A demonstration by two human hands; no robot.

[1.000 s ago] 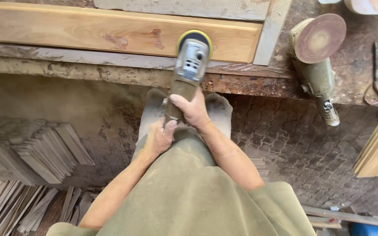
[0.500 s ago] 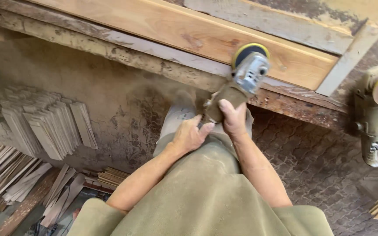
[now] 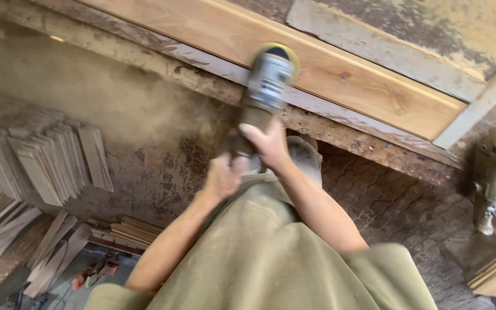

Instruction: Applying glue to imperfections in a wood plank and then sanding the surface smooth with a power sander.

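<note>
You have both hands on the sander (image 3: 266,86), and the way you hold it explains itself. Your right hand (image 3: 268,143) is clenched around the rear of the body, thumb over the top, so the weight of the tool runs straight down your forearm. Your left hand (image 3: 223,175) sits just behind and below it, its grip closed on the tail end of the handle, which steadies the tool against twisting. The yellow-rimmed pad at the far end lies on the near edge of the wooden board (image 3: 328,72), tilted a little toward you; how flat it sits cannot be told, because the tool is blurred.

The board lies lengthwise along the counter (image 3: 340,135), close to its front edge, so you can reach it without leaning. A pale strip of wood (image 3: 383,49) lies along its far side. A haze of dust hangs to the left of the sander.

A second sander (image 3: 492,172) rests on the counter to your right, well apart from your hands, with its handle hanging over the edge.

There is no box, bin or tray in view. On the floor to your left, thin wooden slats (image 3: 47,163) stand in loose stacks, with more slats (image 3: 139,231) piled flat near your left elbow.
</note>
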